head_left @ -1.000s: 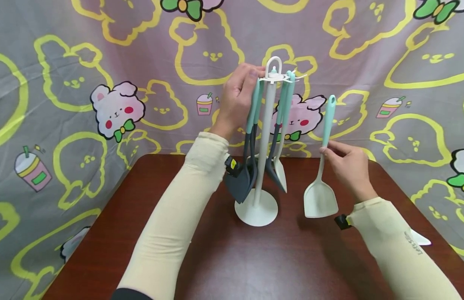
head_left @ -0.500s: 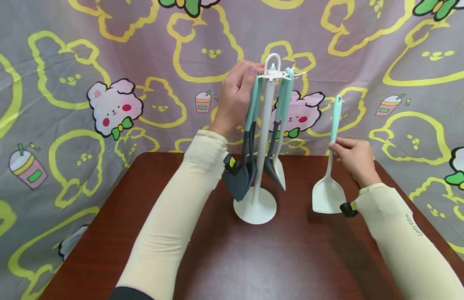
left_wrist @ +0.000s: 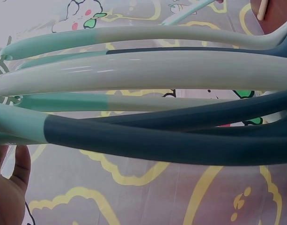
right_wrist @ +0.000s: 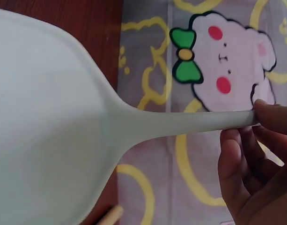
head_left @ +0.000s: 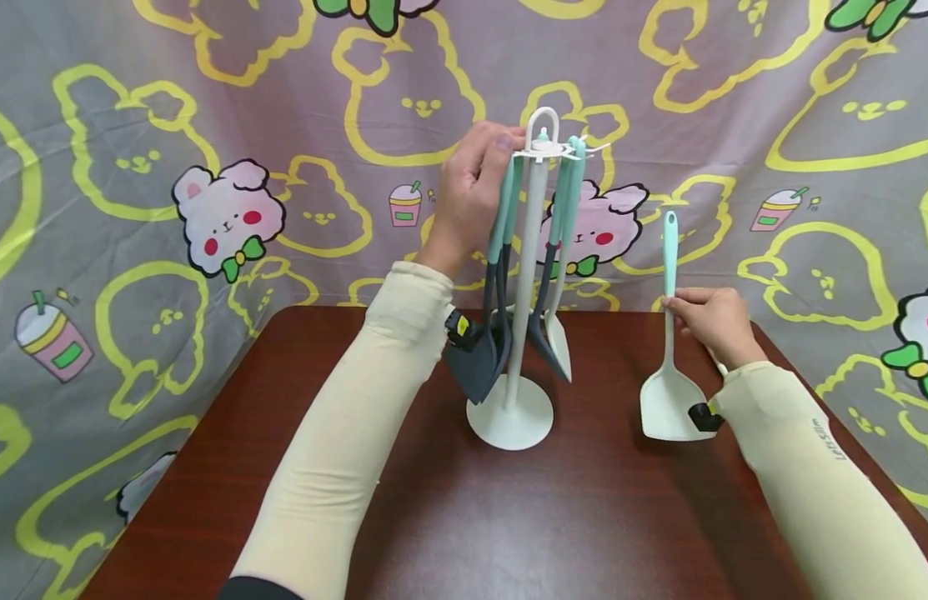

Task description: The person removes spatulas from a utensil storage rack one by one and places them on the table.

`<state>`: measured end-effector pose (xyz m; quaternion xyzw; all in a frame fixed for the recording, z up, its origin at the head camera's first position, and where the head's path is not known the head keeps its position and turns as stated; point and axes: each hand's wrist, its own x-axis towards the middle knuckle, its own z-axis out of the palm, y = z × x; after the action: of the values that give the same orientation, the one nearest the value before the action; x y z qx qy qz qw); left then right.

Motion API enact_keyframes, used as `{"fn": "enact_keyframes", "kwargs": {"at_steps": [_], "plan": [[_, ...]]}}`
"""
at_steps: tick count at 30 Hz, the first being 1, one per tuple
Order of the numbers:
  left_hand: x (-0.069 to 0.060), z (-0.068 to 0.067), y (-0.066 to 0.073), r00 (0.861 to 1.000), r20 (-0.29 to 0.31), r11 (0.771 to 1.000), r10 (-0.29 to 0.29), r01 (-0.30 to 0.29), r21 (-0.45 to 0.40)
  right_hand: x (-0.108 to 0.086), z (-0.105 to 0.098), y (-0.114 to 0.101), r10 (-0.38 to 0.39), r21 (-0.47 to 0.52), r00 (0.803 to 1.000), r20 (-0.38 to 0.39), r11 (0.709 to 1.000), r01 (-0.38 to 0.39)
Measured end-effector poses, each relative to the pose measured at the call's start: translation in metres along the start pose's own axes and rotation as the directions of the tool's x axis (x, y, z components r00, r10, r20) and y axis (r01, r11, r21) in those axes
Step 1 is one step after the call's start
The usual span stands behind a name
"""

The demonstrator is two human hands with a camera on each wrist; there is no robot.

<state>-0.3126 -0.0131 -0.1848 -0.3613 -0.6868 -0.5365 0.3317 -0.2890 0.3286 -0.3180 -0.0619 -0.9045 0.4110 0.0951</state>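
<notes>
A white utensil stand holds several hanging utensils with mint handles, some dark, some pale. At its top, my left hand grips the rim beside the handles, fingertips partly hidden behind it. That hand also shows at the lower left of the left wrist view, below the handle tops. To the right of the stand, my right hand pinches a pale spatula just below its mint grip, blade down. In the right wrist view, thumb and fingers of the hand hold the spatula's shaft.
The stand's round white base rests on a dark red-brown table. A patterned cloth hangs behind. A pale slender thing lies on the table, partly hidden by my right hand and sleeve.
My right hand has carried the spatula to the right, and lately the spatula has come down a little. The slender thing shows beside the hand now. My left hand stays at the stand's top.
</notes>
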Motion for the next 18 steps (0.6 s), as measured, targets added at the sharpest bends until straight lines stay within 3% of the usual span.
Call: {"fn": "enact_keyframes", "kwargs": {"at_steps": [7,18], "plan": [[-0.001,-0.002,-0.001,1.000,-0.001,1.000,-0.002,0.002,-0.012,0.009,0.005,0.019,0.029,0.048,0.997,0.072,0.998,-0.033],[0.002,-0.002,-0.001,1.000,-0.004,1.000,0.017,-0.017,-0.015,0.016,0.011,0.047,0.111,-0.067,0.984,0.137,0.992,-0.103]]}}
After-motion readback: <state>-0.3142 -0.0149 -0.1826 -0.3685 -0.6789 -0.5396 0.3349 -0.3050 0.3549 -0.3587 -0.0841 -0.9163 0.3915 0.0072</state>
